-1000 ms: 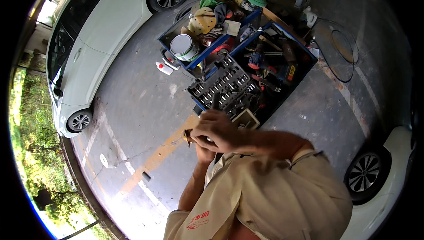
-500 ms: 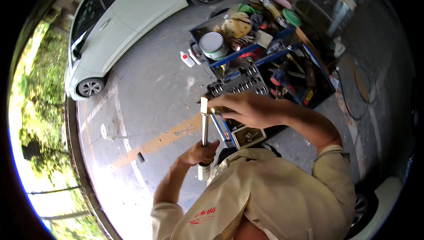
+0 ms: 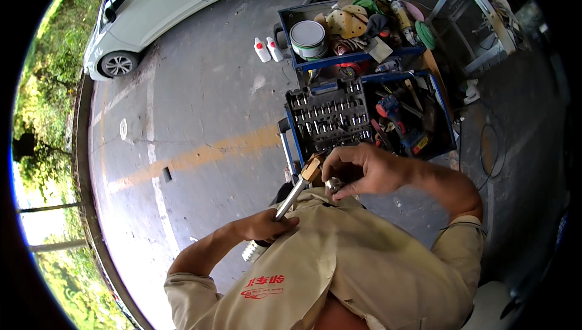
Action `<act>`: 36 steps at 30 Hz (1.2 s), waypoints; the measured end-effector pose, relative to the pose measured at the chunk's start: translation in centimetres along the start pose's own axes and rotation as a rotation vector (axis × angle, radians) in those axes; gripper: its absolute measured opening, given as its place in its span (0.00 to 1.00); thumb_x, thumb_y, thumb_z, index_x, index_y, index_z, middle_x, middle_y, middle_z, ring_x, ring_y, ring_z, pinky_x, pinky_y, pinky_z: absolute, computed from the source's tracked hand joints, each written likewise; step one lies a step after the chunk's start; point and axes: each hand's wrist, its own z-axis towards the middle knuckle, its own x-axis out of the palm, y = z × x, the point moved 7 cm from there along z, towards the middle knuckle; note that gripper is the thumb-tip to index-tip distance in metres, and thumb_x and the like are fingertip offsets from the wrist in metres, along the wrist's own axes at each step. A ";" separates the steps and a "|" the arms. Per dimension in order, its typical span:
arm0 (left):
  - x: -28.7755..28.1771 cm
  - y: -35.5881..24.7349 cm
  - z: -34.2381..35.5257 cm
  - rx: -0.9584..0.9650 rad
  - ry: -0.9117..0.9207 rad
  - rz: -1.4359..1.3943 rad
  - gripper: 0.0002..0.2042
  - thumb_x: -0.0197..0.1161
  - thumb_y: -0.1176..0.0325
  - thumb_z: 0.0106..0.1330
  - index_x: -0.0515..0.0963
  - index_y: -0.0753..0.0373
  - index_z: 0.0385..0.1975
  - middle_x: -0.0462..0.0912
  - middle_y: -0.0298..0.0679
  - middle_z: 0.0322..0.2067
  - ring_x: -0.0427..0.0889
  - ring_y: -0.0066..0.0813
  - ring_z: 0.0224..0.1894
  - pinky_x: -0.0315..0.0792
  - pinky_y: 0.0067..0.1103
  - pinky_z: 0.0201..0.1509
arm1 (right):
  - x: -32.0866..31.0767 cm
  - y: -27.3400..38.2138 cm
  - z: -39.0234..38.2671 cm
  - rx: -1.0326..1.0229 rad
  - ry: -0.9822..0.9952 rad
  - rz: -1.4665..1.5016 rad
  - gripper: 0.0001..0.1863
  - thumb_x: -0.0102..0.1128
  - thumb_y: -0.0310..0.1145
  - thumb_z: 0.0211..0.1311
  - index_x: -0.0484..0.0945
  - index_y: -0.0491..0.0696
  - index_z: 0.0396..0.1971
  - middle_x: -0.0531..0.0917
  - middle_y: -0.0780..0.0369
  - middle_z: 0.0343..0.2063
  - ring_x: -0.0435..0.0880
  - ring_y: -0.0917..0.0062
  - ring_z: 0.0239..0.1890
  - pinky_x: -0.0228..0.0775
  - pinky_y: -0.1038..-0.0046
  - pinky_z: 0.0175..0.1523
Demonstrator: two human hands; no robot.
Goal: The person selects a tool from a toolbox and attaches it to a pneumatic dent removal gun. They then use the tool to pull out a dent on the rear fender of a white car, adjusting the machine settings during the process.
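Note:
My left hand is closed around a long silver tool with a white ribbed lower end, held tilted against my beige shirt. A wooden-coloured, block-like piece sits at the tool's upper end. Just right of that end, my right hand pinches a small shiny metal piece between curled fingers. Beyond my hands, an open black socket case rests on a blue-edged tool trolley, beside a cordless drill and other hand tools.
An upper tray holds a paint can, pads and a polisher. Two white bottles stand left of it. A white car is at top left, a metal stand at top right, a cable on the floor.
Both hands, earlier together, have separated. The long tool, upright half a second ago, now tilts rightward. My right hand has moved off its top and down. The view has shifted.

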 end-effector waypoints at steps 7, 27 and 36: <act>0.0 -0.9 0.0 0.008 -0.131 0.061 0.23 0.53 0.43 0.64 0.71 0.58 0.18 0.66 0.26 0.14 0.63 0.14 0.15 0.58 0.17 0.17 | 1.9 -2.8 -0.6 -0.008 -0.468 0.074 0.10 0.52 0.28 0.64 0.60 0.47 0.36 0.70 0.64 0.28 0.70 0.82 0.28 0.62 0.78 0.31; 0.8 -0.3 -0.1 0.040 -0.368 0.235 0.29 0.53 0.41 0.62 0.76 0.68 0.25 0.74 0.33 0.19 0.71 0.21 0.25 0.67 0.24 0.30 | 2.9 0.1 -1.6 -0.253 -0.484 -0.798 0.11 0.55 0.19 0.53 0.63 0.40 0.33 0.72 0.55 0.22 0.76 0.62 0.21 0.65 0.71 0.24; -0.1 3.1 -1.6 -0.044 -0.264 -0.136 0.24 0.54 0.42 0.62 0.73 0.60 0.20 0.67 0.28 0.16 0.67 0.16 0.21 0.63 0.17 0.21 | 1.5 -1.0 -1.0 -0.393 -0.678 -0.821 0.11 0.58 0.21 0.54 0.64 0.43 0.31 0.71 0.61 0.21 0.74 0.77 0.20 0.64 0.75 0.23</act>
